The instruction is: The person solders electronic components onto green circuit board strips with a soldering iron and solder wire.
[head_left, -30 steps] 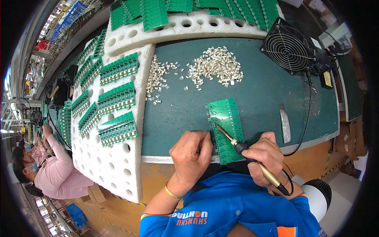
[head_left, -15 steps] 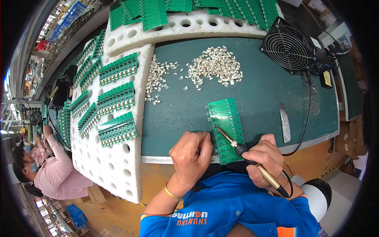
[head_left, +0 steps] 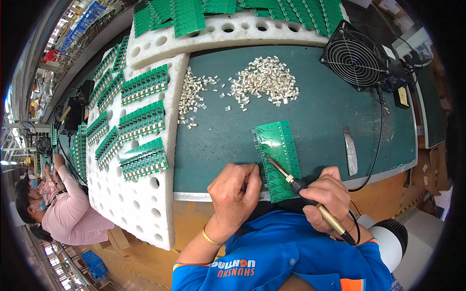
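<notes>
A green circuit board panel (head_left: 281, 169) lies on the dark green bench, with pins sticking out along its left edge. My right hand (head_left: 327, 199) grips a soldering iron (head_left: 332, 218) by its dark collar and gold handle. The iron's tip rests at, or just over, the panel's left half. Left of the panel, my left hand (head_left: 235, 189) is closed in a pinch, its fingertips close to the pin row. A thin strand, perhaps solder wire, shows at those fingertips. Most of what this hand holds is hidden.
Loose white connectors (head_left: 266, 80) lie heaped beyond the panel. A black fan (head_left: 353, 60) stands back right, and a metal strip (head_left: 350, 153) lies right. White foam (head_left: 145, 203) on the left bears populated boards (head_left: 144, 160). A co-worker in pink (head_left: 73, 208) works far left.
My right hand and the iron have shifted very slightly. The panel and my left hand stay almost where they were.
</notes>
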`<action>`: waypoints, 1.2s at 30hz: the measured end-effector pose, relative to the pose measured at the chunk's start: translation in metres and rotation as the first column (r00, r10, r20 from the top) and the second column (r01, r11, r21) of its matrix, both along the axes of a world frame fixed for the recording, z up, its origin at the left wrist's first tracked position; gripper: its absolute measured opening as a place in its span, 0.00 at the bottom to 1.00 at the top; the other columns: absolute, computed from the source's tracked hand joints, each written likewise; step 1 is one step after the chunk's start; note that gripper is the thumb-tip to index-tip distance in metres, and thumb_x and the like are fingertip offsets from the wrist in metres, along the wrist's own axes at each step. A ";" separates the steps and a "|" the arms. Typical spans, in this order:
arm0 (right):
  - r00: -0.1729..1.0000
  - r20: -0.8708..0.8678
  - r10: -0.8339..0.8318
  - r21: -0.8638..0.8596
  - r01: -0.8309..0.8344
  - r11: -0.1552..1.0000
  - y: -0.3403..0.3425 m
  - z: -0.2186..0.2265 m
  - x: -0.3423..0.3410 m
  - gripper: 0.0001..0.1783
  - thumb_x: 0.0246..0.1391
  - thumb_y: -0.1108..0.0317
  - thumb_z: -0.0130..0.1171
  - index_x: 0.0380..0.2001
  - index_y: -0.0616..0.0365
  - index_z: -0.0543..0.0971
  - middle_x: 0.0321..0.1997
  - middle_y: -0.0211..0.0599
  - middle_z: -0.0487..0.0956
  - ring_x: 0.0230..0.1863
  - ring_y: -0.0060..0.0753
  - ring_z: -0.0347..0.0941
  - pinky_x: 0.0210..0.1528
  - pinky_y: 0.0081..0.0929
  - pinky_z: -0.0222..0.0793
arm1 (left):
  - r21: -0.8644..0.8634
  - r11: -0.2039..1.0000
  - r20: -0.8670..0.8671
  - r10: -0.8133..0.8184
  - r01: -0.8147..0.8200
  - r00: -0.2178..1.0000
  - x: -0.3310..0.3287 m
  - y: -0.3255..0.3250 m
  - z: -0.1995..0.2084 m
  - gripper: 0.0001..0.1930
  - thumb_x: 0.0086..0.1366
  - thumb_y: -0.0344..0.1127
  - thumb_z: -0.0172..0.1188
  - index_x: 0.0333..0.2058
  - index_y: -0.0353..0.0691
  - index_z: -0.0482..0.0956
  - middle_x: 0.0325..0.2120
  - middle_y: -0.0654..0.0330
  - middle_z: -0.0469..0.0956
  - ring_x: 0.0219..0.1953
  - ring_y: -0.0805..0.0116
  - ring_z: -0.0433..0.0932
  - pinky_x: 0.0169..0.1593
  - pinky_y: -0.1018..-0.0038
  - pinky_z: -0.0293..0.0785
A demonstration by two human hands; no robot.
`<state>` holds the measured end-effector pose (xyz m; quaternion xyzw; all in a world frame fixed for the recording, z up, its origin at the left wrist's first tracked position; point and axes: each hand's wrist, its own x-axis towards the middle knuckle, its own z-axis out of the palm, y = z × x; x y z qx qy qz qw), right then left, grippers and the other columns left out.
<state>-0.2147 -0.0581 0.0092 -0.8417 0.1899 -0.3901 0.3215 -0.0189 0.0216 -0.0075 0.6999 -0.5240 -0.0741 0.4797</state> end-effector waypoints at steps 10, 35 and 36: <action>1.000 0.020 -0.008 0.001 0.008 1.000 -0.003 -0.005 0.005 0.15 0.56 0.56 0.65 0.36 0.58 0.80 0.25 0.32 0.79 0.22 0.32 0.71 0.32 0.33 0.61 | -0.003 1.000 -0.013 0.022 -0.022 1.000 0.000 -0.005 -0.003 0.04 0.55 0.19 0.65 0.27 0.32 0.78 0.19 0.60 0.74 0.16 0.79 0.69 0.20 0.80 0.63; 1.000 0.007 0.004 -0.011 -0.004 1.000 -0.004 -0.002 0.005 0.13 0.54 0.59 0.67 0.36 0.57 0.80 0.25 0.32 0.78 0.21 0.32 0.70 0.32 0.33 0.61 | 0.039 0.999 0.010 0.032 -0.032 0.999 -0.002 -0.006 0.000 0.05 0.52 0.20 0.64 0.26 0.36 0.78 0.18 0.56 0.75 0.18 0.61 0.74 0.22 0.70 0.69; 1.000 0.008 0.002 -0.012 -0.002 1.000 -0.004 -0.002 0.005 0.13 0.54 0.59 0.67 0.36 0.57 0.80 0.25 0.32 0.78 0.21 0.32 0.70 0.32 0.33 0.61 | 0.026 1.000 0.006 0.017 -0.017 1.000 -0.001 -0.005 -0.002 0.04 0.53 0.20 0.64 0.26 0.35 0.78 0.19 0.57 0.75 0.17 0.69 0.72 0.21 0.74 0.67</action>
